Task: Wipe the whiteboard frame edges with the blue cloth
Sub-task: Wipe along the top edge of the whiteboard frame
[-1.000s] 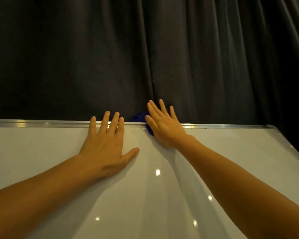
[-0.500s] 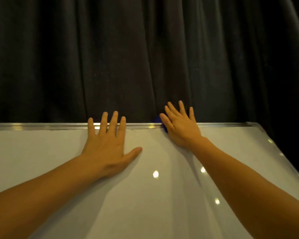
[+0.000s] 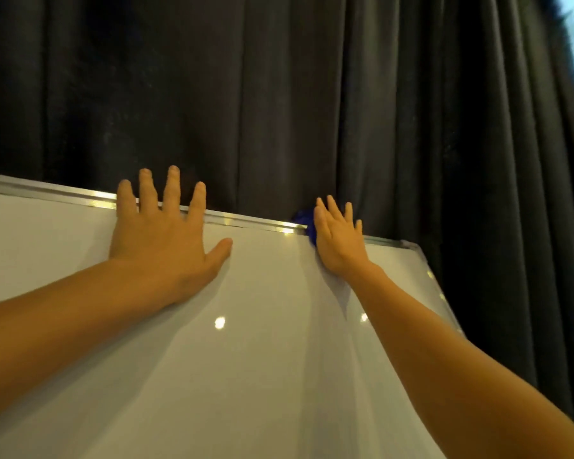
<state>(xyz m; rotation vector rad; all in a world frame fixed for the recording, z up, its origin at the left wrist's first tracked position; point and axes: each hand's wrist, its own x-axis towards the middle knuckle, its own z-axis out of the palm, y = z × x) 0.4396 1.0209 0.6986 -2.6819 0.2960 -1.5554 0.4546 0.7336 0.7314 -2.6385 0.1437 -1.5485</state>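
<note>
Blue crumpled cloth (image 3: 304, 218) pressed onto silver metal whiteboard frame (image 3: 252, 223) under flat, spread right hand (image 3: 340, 241); left hand (image 3: 161, 236) flat, splayed, empty.

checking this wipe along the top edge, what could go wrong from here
1. The cloth is mostly hidden under the flat right hand; pinned by the palm alone, it could slip off behind the frame.
2. The corner is near; the hand may overshoot into the curtain.
3. The left hand may smudge the board.
</note>
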